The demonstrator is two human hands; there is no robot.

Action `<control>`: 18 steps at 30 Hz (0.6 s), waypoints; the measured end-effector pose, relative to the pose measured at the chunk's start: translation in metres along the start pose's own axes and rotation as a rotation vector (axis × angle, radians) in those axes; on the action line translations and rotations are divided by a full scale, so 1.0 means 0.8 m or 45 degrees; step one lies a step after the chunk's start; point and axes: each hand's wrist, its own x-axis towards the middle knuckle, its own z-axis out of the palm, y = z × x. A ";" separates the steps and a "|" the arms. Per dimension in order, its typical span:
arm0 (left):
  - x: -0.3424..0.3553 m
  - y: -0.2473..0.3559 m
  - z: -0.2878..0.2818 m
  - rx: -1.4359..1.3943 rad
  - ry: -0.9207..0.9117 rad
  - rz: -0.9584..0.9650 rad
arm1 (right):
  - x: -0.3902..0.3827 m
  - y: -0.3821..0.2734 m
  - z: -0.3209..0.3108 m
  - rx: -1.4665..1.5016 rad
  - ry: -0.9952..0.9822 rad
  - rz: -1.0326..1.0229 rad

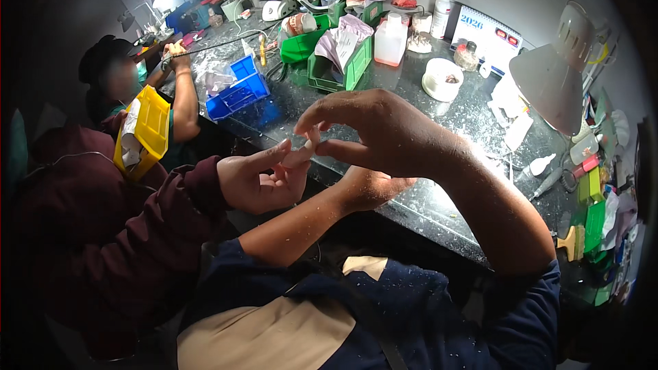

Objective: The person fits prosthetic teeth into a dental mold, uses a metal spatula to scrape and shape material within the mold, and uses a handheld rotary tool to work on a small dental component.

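My right hand [384,127] reaches left over the table edge, its thumb and fingers curled in a pinch around a small whitish piece [313,138]. What kind of piece it is, I cannot make out. From the left comes the hand [264,181] of a co-worker in a maroon sleeve, its fingertips meeting mine at that piece. Below my right wrist, at the table's front edge, lies my left hand [370,188]. It looks open, with fingers stretched to the right, though my right hand partly hides it.
Dust covers the dark table [425,209]. Behind my hands stand a green bin [356,62], a blue bin [240,92], a bottle of pinkish liquid [391,40] and a white bowl [442,82]. A lamp [548,82] overhangs the right. A yellow bin [152,130] and another person [181,96] are left.
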 end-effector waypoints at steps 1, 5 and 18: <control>-0.001 0.001 -0.001 -0.086 -0.002 -0.022 | 0.001 -0.001 -0.001 0.012 0.004 -0.013; 0.002 0.012 -0.002 -0.203 -0.007 -0.103 | -0.008 -0.003 -0.011 -0.030 0.058 -0.051; 0.084 0.015 -0.018 -0.458 0.219 -0.072 | -0.221 -0.004 -0.102 -0.274 0.527 0.679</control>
